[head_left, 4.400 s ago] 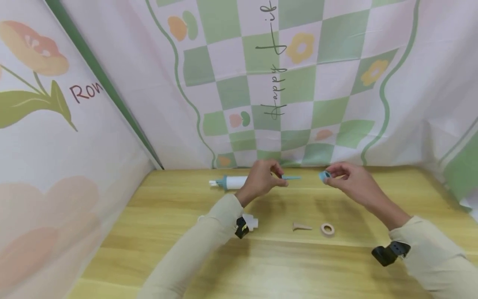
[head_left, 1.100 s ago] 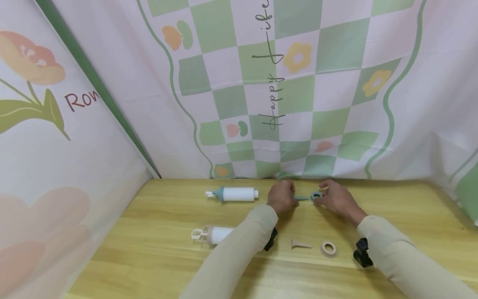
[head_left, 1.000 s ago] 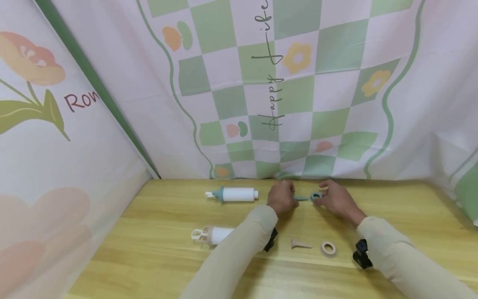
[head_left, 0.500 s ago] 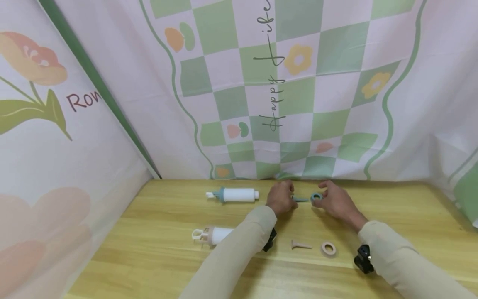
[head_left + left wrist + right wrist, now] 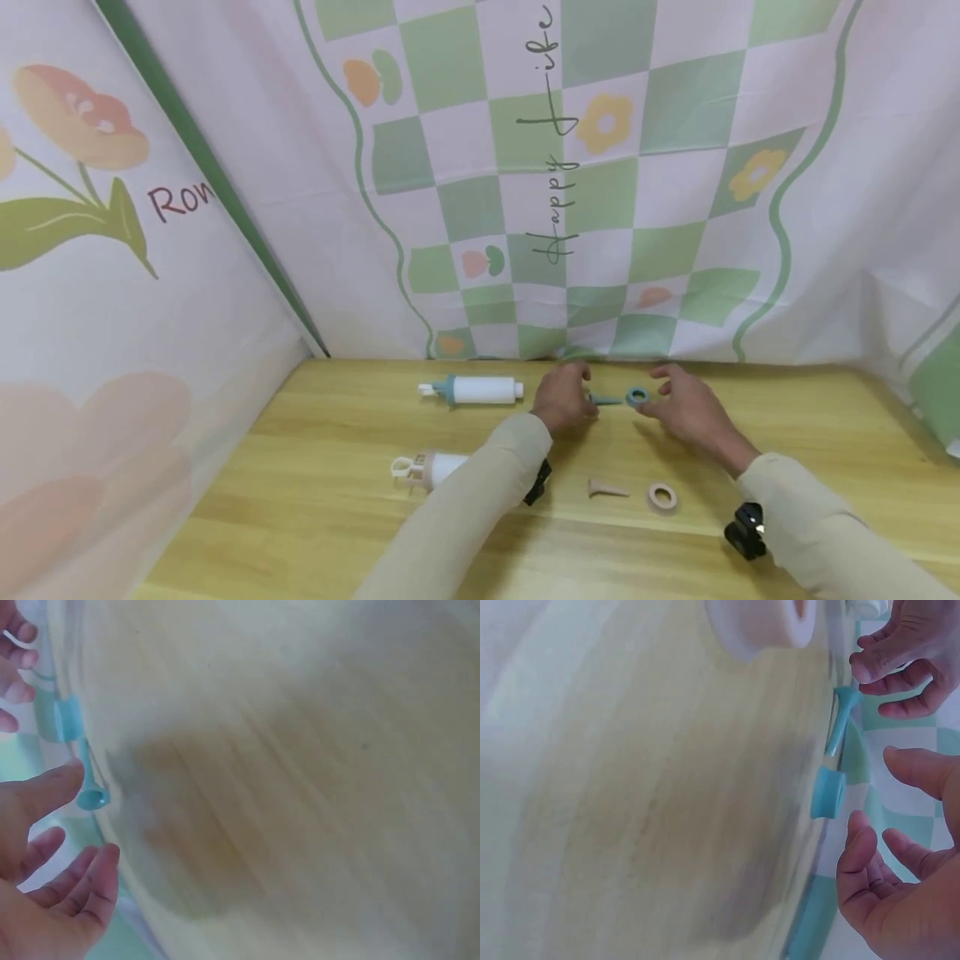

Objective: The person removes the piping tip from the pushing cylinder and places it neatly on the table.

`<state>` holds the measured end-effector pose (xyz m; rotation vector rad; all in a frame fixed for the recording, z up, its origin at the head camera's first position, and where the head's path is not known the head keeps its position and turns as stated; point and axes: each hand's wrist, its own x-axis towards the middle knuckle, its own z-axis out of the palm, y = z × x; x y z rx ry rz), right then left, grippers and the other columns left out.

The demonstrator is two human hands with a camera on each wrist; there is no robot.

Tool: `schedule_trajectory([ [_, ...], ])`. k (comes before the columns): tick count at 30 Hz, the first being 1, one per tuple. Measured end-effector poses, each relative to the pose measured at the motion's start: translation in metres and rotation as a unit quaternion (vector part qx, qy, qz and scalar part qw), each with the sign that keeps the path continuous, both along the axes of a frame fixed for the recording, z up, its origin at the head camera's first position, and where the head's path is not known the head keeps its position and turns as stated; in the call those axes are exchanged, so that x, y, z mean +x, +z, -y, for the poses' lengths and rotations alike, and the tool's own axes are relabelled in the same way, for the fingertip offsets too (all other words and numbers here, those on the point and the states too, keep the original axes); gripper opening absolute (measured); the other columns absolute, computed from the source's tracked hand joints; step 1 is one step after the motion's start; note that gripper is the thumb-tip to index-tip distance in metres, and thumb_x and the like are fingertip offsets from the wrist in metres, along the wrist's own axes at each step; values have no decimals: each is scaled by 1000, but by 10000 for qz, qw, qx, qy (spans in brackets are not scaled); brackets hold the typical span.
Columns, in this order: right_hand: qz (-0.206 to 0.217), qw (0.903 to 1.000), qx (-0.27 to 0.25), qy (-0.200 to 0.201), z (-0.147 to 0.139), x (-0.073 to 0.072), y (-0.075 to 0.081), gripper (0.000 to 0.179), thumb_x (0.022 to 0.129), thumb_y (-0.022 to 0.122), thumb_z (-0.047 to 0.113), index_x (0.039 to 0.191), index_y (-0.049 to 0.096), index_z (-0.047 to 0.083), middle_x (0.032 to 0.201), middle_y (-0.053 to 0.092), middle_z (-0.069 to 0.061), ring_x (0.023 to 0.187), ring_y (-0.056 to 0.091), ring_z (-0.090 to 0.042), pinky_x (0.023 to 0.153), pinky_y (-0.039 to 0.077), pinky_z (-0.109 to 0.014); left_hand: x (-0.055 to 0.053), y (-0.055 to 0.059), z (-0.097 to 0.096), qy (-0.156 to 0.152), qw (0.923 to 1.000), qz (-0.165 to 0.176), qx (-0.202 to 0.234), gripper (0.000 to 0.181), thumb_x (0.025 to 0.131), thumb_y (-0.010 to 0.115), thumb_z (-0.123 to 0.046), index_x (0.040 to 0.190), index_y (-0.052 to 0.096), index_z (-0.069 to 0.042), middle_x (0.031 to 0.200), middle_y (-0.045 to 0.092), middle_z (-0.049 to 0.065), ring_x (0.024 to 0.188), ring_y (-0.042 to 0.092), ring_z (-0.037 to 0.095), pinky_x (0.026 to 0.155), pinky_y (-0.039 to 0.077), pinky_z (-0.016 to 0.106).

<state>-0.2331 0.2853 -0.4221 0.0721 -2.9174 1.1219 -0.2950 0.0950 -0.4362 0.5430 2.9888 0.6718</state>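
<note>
On the table near the back edge lies a teal nozzle [image 5: 607, 401], narrow with a flared end. Beside its tip sits a teal ring cap [image 5: 828, 793]. My left hand [image 5: 561, 398] is over the nozzle's flared end; in the left wrist view its thumb and fingers are spread apart with nothing gripped. My right hand [image 5: 693, 410] is beside the ring cap, and the right wrist view has its thumb and fingers parted around the ring's side. A white tube with a teal collar and white handle [image 5: 483, 390] lies left of my left hand.
A second white tube with a pinkish-beige collar [image 5: 429, 471] is partly hidden under my left sleeve. A pinkish-beige nozzle [image 5: 609, 489] and matching ring [image 5: 662, 509] lie nearer the front. A patterned curtain [image 5: 487, 208] hangs along the table's back edge.
Seconds ago the hands held the teal nozzle and ring up; both parts have since come down onto the table. Over the last half second my right hand has loosened and drawn slightly right from the ring.
</note>
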Motion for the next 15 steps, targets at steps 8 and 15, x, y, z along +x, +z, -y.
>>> schedule_trajectory([
  [8,-147,9998,60,81,6,9,1,69,88,76,23,135,43,-15,115,57,-37,102,57,-49,80,50,-59,7,12,8,-153,9994,-156,-264,54,74,91,-25,121,66,-17,112,67,-4,95,63,12,77,52,21],
  [15,-285,9994,184,106,11,17,7,67,88,75,23,134,44,-15,114,58,-36,103,57,-49,82,49,-60,15,23,24,-449,9989,-145,-53,54,77,89,-24,124,64,-14,116,68,0,100,63,15,81,52,23],
])
